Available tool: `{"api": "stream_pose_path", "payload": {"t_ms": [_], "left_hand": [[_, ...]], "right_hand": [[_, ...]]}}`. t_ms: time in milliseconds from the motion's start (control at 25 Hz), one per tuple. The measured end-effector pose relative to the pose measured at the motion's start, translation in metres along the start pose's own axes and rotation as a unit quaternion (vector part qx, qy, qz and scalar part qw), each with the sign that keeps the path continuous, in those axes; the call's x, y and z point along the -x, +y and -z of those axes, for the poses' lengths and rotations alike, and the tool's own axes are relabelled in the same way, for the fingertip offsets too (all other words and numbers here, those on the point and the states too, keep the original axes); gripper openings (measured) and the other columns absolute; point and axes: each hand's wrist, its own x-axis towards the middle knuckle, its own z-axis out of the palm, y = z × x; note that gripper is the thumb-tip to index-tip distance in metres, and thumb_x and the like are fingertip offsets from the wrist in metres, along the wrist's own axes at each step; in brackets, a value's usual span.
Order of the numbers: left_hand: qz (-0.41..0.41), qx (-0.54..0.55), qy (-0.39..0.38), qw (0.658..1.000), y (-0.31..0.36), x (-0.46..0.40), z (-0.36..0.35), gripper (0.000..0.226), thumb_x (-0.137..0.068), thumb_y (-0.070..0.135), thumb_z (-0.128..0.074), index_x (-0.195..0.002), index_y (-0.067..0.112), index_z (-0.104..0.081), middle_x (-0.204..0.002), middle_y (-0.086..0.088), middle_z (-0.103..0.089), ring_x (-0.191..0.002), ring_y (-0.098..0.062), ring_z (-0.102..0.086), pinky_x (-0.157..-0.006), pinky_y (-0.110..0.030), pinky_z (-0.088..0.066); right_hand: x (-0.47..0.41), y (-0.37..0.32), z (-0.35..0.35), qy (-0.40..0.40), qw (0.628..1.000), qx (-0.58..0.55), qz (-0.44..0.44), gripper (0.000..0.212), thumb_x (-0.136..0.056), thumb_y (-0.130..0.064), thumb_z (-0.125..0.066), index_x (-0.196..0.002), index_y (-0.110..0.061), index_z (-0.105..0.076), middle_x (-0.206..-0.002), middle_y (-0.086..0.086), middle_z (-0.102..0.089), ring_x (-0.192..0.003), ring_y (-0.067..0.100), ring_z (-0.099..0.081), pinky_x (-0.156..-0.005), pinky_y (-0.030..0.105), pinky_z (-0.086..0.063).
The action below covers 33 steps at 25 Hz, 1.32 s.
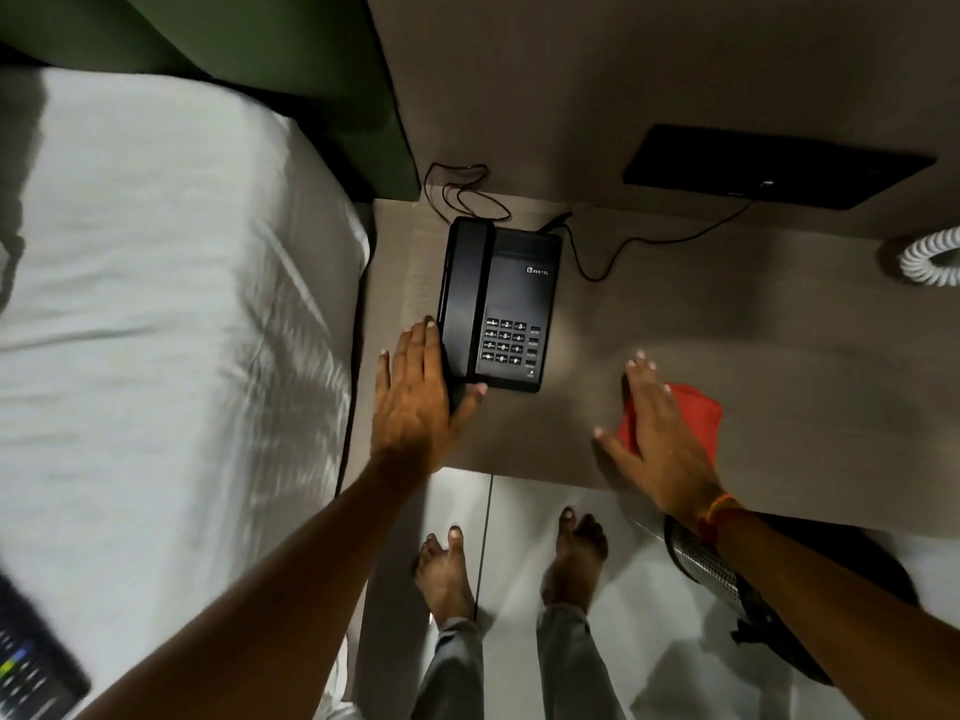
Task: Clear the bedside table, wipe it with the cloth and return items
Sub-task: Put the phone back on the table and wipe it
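Your left hand (415, 402) lies open against the near left corner of the black telephone (498, 304), fingers spread along the handset side and the thumb hooked at its front edge, touching it but not closed around it. Your right hand (657, 439) is flat and splayed, palm down, pressing the red cloth (696, 413) onto the bedside table (779, 330); the cloth bunches out from under the fingers toward the right, and nothing is pinched in that hand. The phone sits at the left part of the table, keypad toward you, with thin dark cords (613, 257) trailing from its back across the grey wood-grain top to the wall. A coiled white cord (930, 257) rests at the far right edge of the table, and a flat black panel (774, 168) is fixed on the wall above. To your left the bed with its white sheet (171, 304) runs just beside the table, a green headboard (311, 96) behind it, and a dark remote (31, 667) lies at the sheet's near corner. Both forearms reach forward from the bottom of the view, the right wrist wearing an orange thread band (719, 511). Your bare feet (447, 574) stand on the pale floor below the table edge, beside a perforated metal bin (706, 563).
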Motion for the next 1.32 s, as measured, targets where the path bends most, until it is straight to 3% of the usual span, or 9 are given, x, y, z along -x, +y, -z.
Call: {"api": "stream_pose_path", "payload": {"t_ms": [360,480,560,680,800,880,960,1120,1320], "left_hand": [[0.013,-0.047,-0.073,0.996,-0.012,0.045,-0.021,0.107,-0.095,0.076,-0.036,-0.163,0.002,0.001,-0.173,-0.017,0.002,-0.161,-0.03,0.003,-0.13,-0.055,-0.002],[0.018,-0.038,-0.074,0.996,-0.011,0.047,-0.021,0.107,-0.095,0.075,-0.037,-0.163,0.003,0.003,-0.173,-0.016,0.004,-0.161,-0.029,0.005,-0.13,-0.055,-0.002],[0.022,-0.024,-0.06,0.998,-0.009,0.045,-0.018,0.107,-0.095,0.075,-0.037,-0.163,0.002,0.002,-0.173,-0.016,0.002,-0.161,-0.028,0.004,-0.13,-0.055,-0.002],[0.04,-0.004,-0.062,0.997,-0.006,0.04,-0.012,0.107,-0.095,0.075,-0.036,-0.163,0.003,0.003,-0.173,-0.016,0.002,-0.161,-0.028,0.004,-0.13,-0.055,0.0],[0.046,-0.006,-0.06,0.997,-0.005,0.034,-0.007,0.106,-0.096,0.075,-0.034,-0.163,0.003,0.004,-0.173,-0.015,0.004,-0.161,-0.027,0.005,-0.13,-0.054,0.002],[0.044,-0.008,-0.056,0.997,-0.007,0.03,-0.006,0.105,-0.096,0.075,-0.034,-0.163,0.004,0.004,-0.173,-0.015,0.005,-0.161,-0.027,0.006,-0.13,-0.054,0.001],[0.041,-0.008,-0.056,0.998,-0.008,0.026,-0.007,0.104,-0.096,0.075,-0.033,-0.163,0.004,0.004,-0.173,-0.015,0.005,-0.161,-0.027,0.005,-0.13,-0.053,0.0],[0.025,-0.014,-0.042,0.999,-0.008,0.024,-0.019,0.104,-0.096,0.074,-0.034,-0.163,0.003,0.001,-0.173,-0.017,0.0,-0.161,-0.03,0.001,-0.13,-0.054,-0.005],[0.031,-0.023,-0.016,0.999,-0.005,0.024,-0.028,0.103,-0.096,0.072,-0.041,-0.162,-0.001,-0.009,-0.172,-0.02,-0.01,-0.161,-0.033,-0.009,-0.129,-0.056,-0.012]], "right_hand": [[0.029,0.032,-0.016,0.03,0.977,0.212,0.021,0.086,-0.1,-0.036,-0.052,-0.158,0.005,-0.003,-0.167,0.027,-0.004,-0.155,0.042,-0.01,-0.125,0.053,-0.019],[0.015,0.013,0.001,0.1,0.99,-0.016,-0.102,0.063,-0.103,-0.019,-0.05,-0.156,0.003,-0.024,-0.15,0.03,-0.043,-0.137,0.038,-0.05,-0.109,0.05,-0.045],[-0.007,-0.012,0.026,0.22,0.878,-0.367,-0.215,0.046,-0.104,-0.023,-0.045,-0.142,0.003,-0.045,-0.11,0.022,-0.067,-0.09,0.017,-0.074,-0.086,0.053,-0.058],[-0.035,-0.051,0.055,0.137,0.55,-0.796,-0.213,0.052,-0.099,-0.034,-0.045,-0.142,-0.005,-0.054,-0.129,0.019,-0.068,-0.114,0.03,-0.07,-0.094,0.061,-0.056],[-0.053,-0.08,0.068,0.077,0.453,-0.874,-0.159,0.061,-0.097,-0.045,-0.046,-0.141,-0.004,-0.055,-0.141,0.025,-0.059,-0.129,0.043,-0.058,-0.104,0.063,-0.047],[-0.073,-0.097,0.07,0.051,0.487,-0.864,-0.117,0.064,-0.098,-0.049,-0.05,-0.137,0.001,-0.055,-0.141,0.027,-0.058,-0.129,0.045,-0.058,-0.106,0.065,-0.045],[-0.104,-0.106,0.072,0.121,0.588,-0.791,-0.116,0.051,-0.095,-0.029,-0.064,-0.136,0.001,-0.056,-0.133,0.025,-0.064,-0.119,0.042,-0.065,-0.099,0.064,-0.051],[-0.145,-0.11,0.076,0.261,0.932,-0.251,-0.024,0.056,-0.084,-0.012,-0.064,-0.14,-0.012,-0.058,-0.127,0.011,-0.07,-0.114,0.024,-0.068,-0.102,0.031,-0.051],[-0.141,-0.12,0.021,0.105,0.976,0.136,0.137,0.069,-0.096,-0.003,-0.053,-0.158,-0.003,-0.023,-0.165,0.019,-0.027,-0.153,0.035,-0.024,-0.127,0.045,-0.02]]}}
